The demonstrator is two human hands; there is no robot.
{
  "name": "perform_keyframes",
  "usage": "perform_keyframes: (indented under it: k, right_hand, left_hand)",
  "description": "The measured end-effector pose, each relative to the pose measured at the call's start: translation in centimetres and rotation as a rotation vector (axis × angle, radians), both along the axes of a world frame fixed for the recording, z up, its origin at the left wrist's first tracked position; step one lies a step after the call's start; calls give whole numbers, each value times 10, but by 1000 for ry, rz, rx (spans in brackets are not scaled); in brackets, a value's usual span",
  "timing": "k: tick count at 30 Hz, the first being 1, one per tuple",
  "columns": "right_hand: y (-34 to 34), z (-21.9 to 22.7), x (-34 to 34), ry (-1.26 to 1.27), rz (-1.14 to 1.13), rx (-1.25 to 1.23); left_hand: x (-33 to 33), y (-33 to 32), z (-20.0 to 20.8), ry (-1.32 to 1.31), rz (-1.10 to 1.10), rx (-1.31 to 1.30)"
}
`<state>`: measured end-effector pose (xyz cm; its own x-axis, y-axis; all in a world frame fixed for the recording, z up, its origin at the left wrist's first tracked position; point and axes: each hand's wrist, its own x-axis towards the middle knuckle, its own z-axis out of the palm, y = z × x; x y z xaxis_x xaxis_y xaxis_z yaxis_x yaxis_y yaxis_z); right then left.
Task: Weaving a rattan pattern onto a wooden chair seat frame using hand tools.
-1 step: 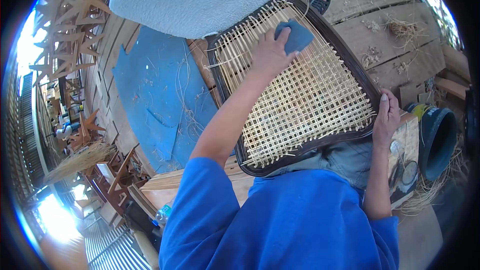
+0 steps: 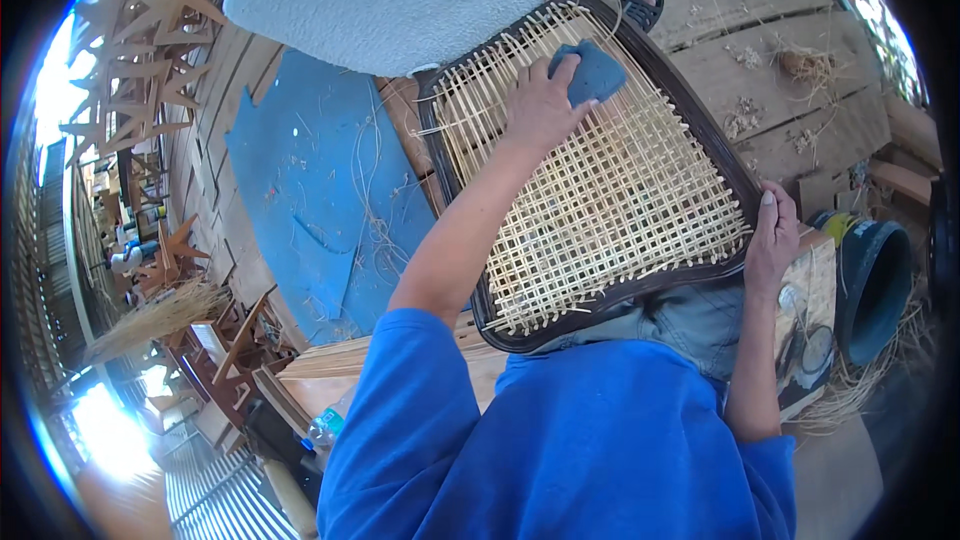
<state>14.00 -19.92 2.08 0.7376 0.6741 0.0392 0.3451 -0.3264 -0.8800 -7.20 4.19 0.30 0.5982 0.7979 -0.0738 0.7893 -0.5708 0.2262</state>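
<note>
A dark wooden seat frame [image 2: 705, 130] with pale woven cane [image 2: 610, 195] across it lies tilted over my lap. The cane forms an open grid in the near and middle part; toward the far left, strands run mostly one way, with loose ends sticking out past the rim. My left hand [image 2: 542, 105] is closed on a blue sponge-like pad [image 2: 597, 75], which rests on the cane near the far end. My right hand [image 2: 774, 232] grips the frame's near right corner, thumb on top and the other fingers partly hidden.
A white textured surface [image 2: 390, 0] adjoins the frame's far edge. A blue sheet [image 2: 310, 180] with loose strands lies on the plank floor to the left. At right stand a dark round container [image 2: 875, 285] and a wooden block [image 2: 815, 290]; a bottle [image 2: 325, 427] is near my left elbow.
</note>
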Motion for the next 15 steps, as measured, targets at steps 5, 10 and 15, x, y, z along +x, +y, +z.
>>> perform_keyframes:
  k: [5,10,15]
  right_hand:
    - [0,-1,2,-4,-8,-27]
    - [0,-2,4,-51,-6,-51]
    - [1,0,0,-77,-8,1]
  left_hand:
    - [-10,46,9,-51,313,70]
    - [-21,-15,-1,-122,25,-32]
    - [-15,9,15,-46,210,-55]
